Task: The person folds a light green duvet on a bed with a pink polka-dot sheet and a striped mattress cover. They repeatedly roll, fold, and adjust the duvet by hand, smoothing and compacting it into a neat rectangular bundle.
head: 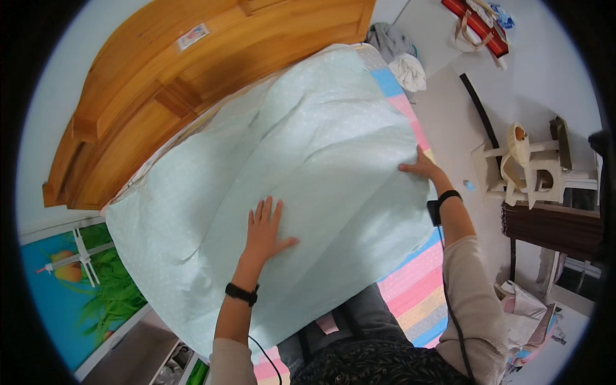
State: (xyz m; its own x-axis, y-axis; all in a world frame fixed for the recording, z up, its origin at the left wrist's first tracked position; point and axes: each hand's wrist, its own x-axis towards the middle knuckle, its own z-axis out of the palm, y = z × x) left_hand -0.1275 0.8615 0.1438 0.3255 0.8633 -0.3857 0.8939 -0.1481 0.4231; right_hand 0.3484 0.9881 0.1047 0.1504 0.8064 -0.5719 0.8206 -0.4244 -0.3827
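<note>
A pale mint-green quilt or duvet cover (298, 159) with small light dots is spread over the bed, with soft folds running across it. My left hand (264, 231) lies palm down near its middle, fingers apart and nothing held. At the quilt's right edge rests my right hand (423, 166), thumb and forefinger spread on the fabric; the other fingers are hard to make out. Below the quilt shows a striped bed sheet (421, 301) in pink, blue, yellow and grey. My legs, in dark trousers (356, 317), are at the near edge of the quilt.
A wooden headboard (192, 82) borders the far side. Grey and white fabric bundles (406, 72) sit by the bed's upper right corner. A cream cat tree (529, 166) stands to the right. At lower left are a printed panel (96, 269) and an open shelf (139, 346).
</note>
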